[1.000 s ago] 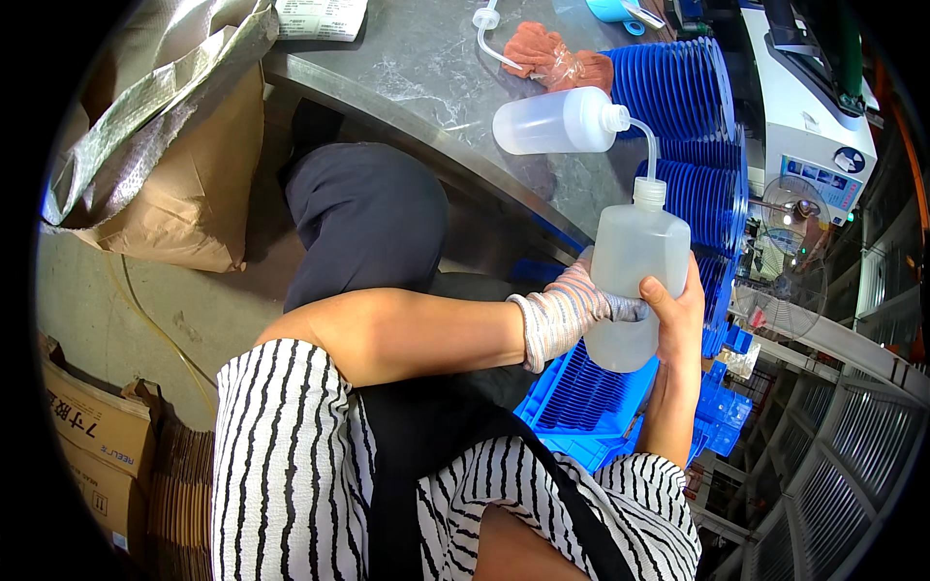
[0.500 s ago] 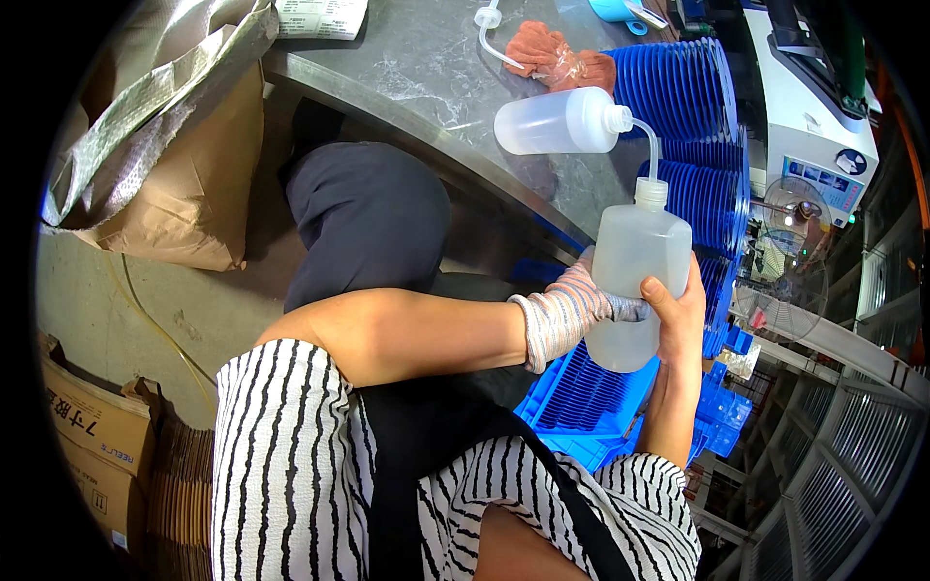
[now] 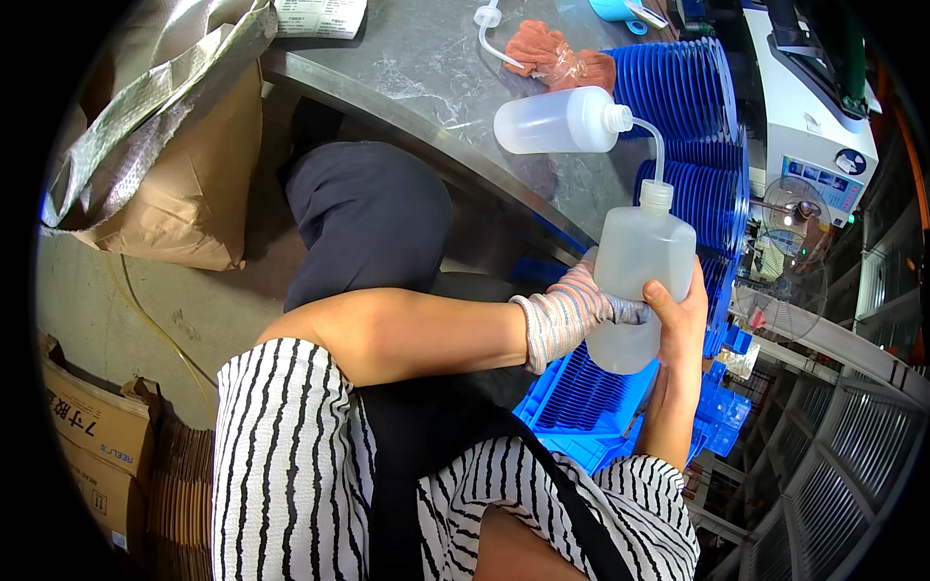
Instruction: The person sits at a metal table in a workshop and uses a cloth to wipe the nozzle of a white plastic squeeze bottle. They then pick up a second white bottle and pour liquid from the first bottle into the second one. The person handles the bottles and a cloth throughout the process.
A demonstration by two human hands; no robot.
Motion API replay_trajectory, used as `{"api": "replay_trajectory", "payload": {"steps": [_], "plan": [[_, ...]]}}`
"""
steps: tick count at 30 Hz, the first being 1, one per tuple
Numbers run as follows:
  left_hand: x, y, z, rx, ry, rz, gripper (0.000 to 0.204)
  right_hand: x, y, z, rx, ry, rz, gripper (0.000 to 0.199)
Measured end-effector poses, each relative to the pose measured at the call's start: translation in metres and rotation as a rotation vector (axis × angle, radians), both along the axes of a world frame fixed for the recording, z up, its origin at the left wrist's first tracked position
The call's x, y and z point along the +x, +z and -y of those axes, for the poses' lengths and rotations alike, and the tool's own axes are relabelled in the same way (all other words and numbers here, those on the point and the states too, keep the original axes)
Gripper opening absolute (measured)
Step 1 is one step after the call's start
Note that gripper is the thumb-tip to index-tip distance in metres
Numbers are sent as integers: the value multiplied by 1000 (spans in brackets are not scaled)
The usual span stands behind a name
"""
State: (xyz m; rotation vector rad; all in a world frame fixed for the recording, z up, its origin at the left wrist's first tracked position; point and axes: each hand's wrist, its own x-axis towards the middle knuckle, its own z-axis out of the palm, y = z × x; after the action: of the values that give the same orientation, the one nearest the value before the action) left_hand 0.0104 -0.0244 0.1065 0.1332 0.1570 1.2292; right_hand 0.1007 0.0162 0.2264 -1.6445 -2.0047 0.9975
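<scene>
Between my two hands is a large translucent plastic bottle point(image 3: 643, 242) with an open-looking ribbed neck. My left hand point(image 3: 581, 302), in a striped knit glove with grey fingertips, grips its left side. My bare right hand point(image 3: 681, 310) wraps its right side, thumb across the front. A smaller translucent squeeze wash bottle point(image 3: 552, 121) lies on its side on the grey worktable point(image 3: 407, 73). Its bent spout point(image 3: 658, 145) reaches down to the mouth of the large bottle; whether the tip sits inside is hard to see.
Behind the bottles are blue reels point(image 3: 673, 92), and an orange cloth bundle point(image 3: 557, 56) lies nearby. A blue crate point(image 3: 591, 392) stands below my hands. To the left are a brown paper sack point(image 3: 189, 198) and cardboard boxes point(image 3: 97, 436). A white machine point(image 3: 814, 126) is at far right.
The large bottle and both hands have shifted slightly right, and the bottle's mouth sits a little lower. The wash bottle lies where it was, with its spout tip slightly farther right.
</scene>
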Motion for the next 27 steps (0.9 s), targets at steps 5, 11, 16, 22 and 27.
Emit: {"api": "replay_trajectory", "payload": {"steps": [5, 11, 16, 22, 27], "plan": [[6, -2, -2, -11, 20, -22, 80, 2, 0, 0, -3, 0, -10, 71], [-1, 3, -2, -2, -1, -38, 80, 3, 1, 1, 10, 6, -1, 72], [2, 2, -4, -9, -3, -30, 83, 1, 3, 2, 12, -3, 5, 72], [5, 2, -3, -20, 48, -31, 85, 2, 2, 2, 15, -3, 8, 70], [1, 3, -2, -9, 28, -45, 86, 0, 3, 3, 32, -6, 25, 69]]}}
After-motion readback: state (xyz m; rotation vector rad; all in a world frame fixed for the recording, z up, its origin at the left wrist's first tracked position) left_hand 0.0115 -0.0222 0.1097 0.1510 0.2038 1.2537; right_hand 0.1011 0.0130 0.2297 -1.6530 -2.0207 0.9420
